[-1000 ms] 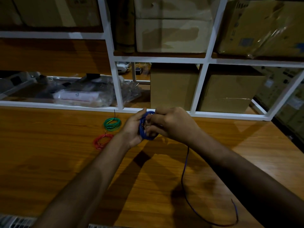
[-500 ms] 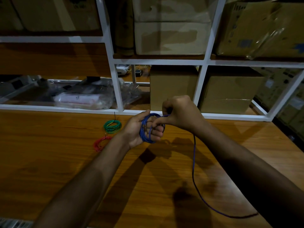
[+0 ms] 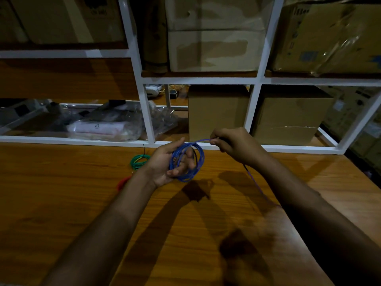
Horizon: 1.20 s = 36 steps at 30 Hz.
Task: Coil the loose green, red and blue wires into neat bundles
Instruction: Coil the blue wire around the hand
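My left hand [image 3: 165,164] holds a coil of blue wire [image 3: 199,168] above the wooden table [image 3: 61,203], its fingers curled through the loops. My right hand [image 3: 233,145] pinches the blue wire's free strand just right of the coil; the strand runs taut from the coil's top to my fingers, and its tail drops under my right wrist toward the table. A coiled green wire [image 3: 139,161] lies on the table left of my left hand. Below it a coiled red wire [image 3: 122,182] shows only partly behind my left forearm.
A white shelf frame [image 3: 148,112] stands along the table's far edge. Cardboard boxes [image 3: 218,112] fill its compartments on the right and above, and plastic-wrapped packets [image 3: 103,126] lie in the lower left compartment.
My right hand has pulled away to the right of the coil, drawing the strand taut. The loose tail on the table has shortened and moved out of sight under my right arm.
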### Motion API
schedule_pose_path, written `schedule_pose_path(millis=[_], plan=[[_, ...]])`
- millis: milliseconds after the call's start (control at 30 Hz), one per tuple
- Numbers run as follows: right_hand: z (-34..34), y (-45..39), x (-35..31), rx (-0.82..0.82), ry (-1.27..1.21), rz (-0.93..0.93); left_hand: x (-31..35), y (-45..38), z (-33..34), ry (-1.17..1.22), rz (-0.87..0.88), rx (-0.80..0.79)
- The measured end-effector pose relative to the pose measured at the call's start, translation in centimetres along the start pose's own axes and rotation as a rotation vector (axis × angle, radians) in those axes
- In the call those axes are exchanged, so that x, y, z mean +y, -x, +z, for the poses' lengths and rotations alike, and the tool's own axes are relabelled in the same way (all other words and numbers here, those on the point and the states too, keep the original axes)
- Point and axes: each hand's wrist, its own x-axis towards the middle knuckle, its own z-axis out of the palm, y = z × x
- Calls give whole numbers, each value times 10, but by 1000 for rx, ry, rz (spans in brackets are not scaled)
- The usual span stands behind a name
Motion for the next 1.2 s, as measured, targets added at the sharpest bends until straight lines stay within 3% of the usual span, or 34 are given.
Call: schedule_pose_path(millis=[167, 267, 367, 433, 600, 733, 833, 933, 1067, 1200], plan=[[11, 24, 38, -31, -141, 210, 10, 9, -19, 123, -2, 3], [16, 37, 53, 51, -141, 309, 13, 12, -31, 165, -5, 14], [31, 43, 47, 215, 26, 328, 8, 8, -36, 232, 9, 30], [41, 42, 35, 218, 156, 256, 5, 4, -38, 277, 48, 87], [62, 47, 11, -67, 457, -1, 8, 1, -43, 312, 123, 167], [63, 47, -11, -31, 673, -219, 6, -4, -41, 309, 136, 212], [60, 40, -35, -97, 679, -487, -5, -12, -34, 250, 103, 291], [59, 31, -54, -188, 591, -607, -20, -21, -22, 174, 61, 390], [55, 18, -60, -117, 525, -685, -29, -23, -9, 107, 12, 393], [42, 6, -59, 86, 528, -654, -46, -21, -3, -21, -25, 465]])
